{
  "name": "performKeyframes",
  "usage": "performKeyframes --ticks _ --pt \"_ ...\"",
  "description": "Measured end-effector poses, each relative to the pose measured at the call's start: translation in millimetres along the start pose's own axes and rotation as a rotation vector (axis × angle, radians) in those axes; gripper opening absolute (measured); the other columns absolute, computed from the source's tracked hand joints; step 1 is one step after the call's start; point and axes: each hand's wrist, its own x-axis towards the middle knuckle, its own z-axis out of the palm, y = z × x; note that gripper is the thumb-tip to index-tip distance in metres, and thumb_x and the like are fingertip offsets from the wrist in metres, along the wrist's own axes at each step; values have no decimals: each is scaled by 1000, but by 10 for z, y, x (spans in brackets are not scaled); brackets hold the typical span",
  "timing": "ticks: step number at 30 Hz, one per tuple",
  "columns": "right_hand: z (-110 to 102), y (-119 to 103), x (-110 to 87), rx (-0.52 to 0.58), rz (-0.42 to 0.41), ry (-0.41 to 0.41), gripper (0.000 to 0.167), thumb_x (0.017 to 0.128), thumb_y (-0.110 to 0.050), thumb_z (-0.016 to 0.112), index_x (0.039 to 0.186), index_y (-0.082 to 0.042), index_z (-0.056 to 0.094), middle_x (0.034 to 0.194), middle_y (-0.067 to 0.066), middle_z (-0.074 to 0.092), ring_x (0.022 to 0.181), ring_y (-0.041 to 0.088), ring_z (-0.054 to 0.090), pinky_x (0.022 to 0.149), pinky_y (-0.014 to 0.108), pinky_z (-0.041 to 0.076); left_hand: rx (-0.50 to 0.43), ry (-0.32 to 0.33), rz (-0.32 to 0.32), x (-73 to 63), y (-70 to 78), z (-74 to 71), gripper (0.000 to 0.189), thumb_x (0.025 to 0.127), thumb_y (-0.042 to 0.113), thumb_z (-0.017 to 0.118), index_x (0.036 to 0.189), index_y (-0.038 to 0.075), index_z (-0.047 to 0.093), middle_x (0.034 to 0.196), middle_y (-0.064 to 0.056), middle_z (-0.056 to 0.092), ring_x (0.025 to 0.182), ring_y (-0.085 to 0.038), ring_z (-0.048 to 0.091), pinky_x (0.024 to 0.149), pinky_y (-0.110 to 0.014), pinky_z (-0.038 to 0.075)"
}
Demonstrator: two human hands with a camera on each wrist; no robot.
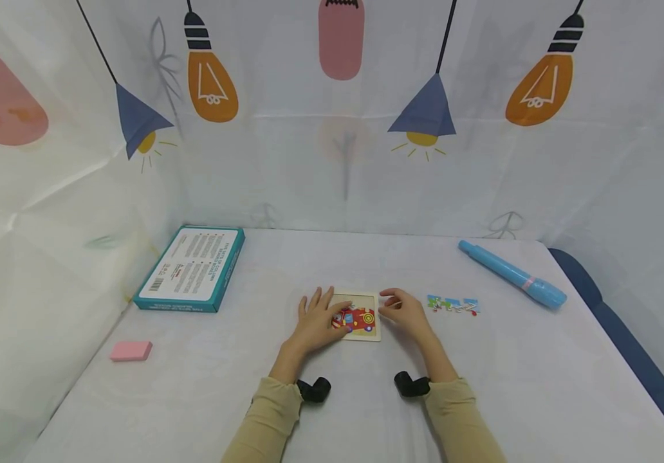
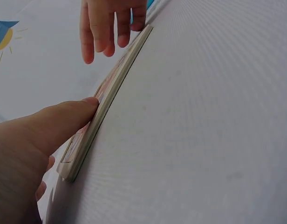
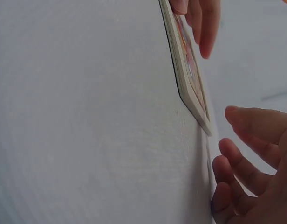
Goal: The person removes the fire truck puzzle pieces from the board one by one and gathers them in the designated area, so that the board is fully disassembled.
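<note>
A small framed jigsaw puzzle lies flat on the table, with a red vehicle pictured on it. My left hand rests over its left side, fingers spread and mostly straight. In the left wrist view, the thumb touches the puzzle's face near its edge. Just off the right edge is my right hand, its fingers loosely bent with nothing between them. The right wrist view shows a gap between these fingers and the frame's corner. Colourful loose puzzle pieces lie in a row to the right.
A teal and white box lies at the back left, with a pink block in front of it. At the back right is a light blue tube-shaped object. A patterned white curtain stands behind the table.
</note>
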Motion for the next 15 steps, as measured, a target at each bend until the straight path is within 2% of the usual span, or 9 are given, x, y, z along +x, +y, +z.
performKeyframes --ticks 4,9,15 --pt "62 -33 -6 -106 -38 -64 34 77 -14 72 110 -8 64 94 8 60 85 22 54 73 37 45 10 -9 24 -10 0 1 44 84 42 63 125 26 59 148 -16 28 137 -41 16 104 -62 9" --pt "121 -58 -20 -220 -50 -107 35 74 -19 76 108 -13 68 94 8 53 84 22 50 72 38 42 19 -20 22 -18 -2 2 43 85 43 62 125 28 60 148 -16 29 137 -41 16 105 -62 8" --pt "131 -97 -23 -213 -74 -96 29 72 -16 78 98 -11 66 94 9 51 84 23 48 73 40 42 33 -25 5 -17 1 -5 44 84 45 61 125 30 59 149 -14 29 137 -40 17 106 -60 9"
